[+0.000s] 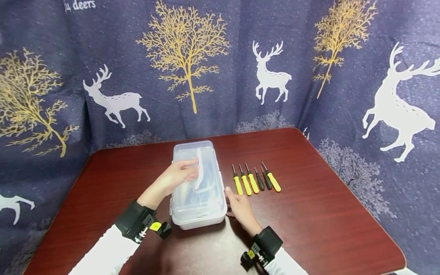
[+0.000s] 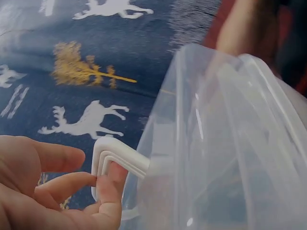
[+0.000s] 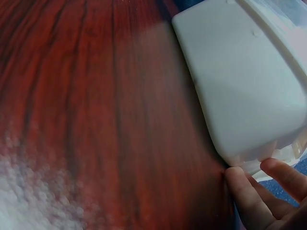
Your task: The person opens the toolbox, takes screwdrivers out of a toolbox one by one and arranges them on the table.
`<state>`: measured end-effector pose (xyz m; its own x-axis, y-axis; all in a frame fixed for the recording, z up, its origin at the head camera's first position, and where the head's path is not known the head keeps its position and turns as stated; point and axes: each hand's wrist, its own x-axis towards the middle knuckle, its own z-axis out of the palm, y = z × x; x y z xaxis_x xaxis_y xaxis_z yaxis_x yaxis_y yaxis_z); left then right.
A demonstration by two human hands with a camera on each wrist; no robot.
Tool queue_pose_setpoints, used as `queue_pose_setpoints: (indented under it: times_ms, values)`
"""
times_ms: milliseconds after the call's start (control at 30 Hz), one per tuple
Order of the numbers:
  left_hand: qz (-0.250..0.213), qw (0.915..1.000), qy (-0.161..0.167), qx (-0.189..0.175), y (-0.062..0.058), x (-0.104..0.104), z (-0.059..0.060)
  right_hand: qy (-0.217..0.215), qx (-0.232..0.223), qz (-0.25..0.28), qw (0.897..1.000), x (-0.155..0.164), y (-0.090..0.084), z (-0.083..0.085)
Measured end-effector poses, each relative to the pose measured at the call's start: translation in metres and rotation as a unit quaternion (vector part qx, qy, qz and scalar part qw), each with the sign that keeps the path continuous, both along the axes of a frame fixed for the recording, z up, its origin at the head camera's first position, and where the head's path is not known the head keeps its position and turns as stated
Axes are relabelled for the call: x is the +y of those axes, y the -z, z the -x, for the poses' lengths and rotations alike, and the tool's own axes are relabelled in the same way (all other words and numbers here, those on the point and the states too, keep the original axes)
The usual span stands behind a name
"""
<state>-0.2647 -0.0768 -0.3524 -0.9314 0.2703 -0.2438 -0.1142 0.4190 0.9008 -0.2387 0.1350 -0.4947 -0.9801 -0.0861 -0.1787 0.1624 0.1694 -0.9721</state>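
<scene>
Clear plastic box (image 1: 198,191) sitting at centre frame in the head view, on the dark red tabletop (image 1: 326,214). Left hand (image 1: 175,176) over the lid, fingers curled round the white handle (image 1: 199,168); in the left wrist view, thumb (image 2: 57,155) above and fingertips (image 2: 112,184) tucked under that handle (image 2: 117,160), lower left of the frame. Right hand (image 1: 240,208) lying flat against the box's right side, fingers straight and close together, tips touching the wall near its lower corner; right wrist view showing fingertips (image 3: 249,191) at the box's bottom edge (image 3: 249,96), lower right. Just right of the box, a row of six small screwdrivers (image 1: 256,181), four yellow-handled and two dark, lying side by side, apart from both hands. Deer-and-tree curtain (image 1: 220,61) filling the background.
</scene>
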Motion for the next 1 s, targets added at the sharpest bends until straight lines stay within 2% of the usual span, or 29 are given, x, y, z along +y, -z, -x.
queue_pose_setpoints:
  times_ms: [133, 267, 500, 733, 800, 867, 1000]
  values:
    - [0.045, 0.9980, 0.020, 0.038, -0.001, 0.004, 0.003, 0.000, -0.001, -0.002, 1.000, 0.000, 0.001, 0.002]
    - [0.092, 0.9911, 0.038, 0.087, 0.000, 0.010, 0.007, 0.000, -0.001, -0.001, 1.000, 0.001, 0.001, 0.002]
    - [0.210, 0.9645, 0.062, 0.147, 0.004, 0.026, 0.013, 0.000, -0.005, 0.004, 1.000, 0.000, 0.001, 0.001]
    - [0.320, 0.9126, 0.088, 0.238, 0.002, 0.043, 0.012, 0.005, -0.005, 0.000, 1.000, 0.000, 0.002, 0.001]
    - [0.342, 0.9014, 0.096, 0.247, 0.000, 0.047, 0.012, 0.004, -0.006, 0.003, 1.000, 0.000, 0.002, 0.001]
    - [0.361, 0.8946, 0.105, 0.242, -0.002, 0.050, 0.012, 0.003, -0.007, 0.004, 1.000, 0.000, 0.002, 0.001]
    - [0.411, 0.8657, 0.120, 0.259, -0.006, 0.057, 0.009, 0.002, -0.002, 0.002, 1.000, 0.000, 0.002, 0.002]
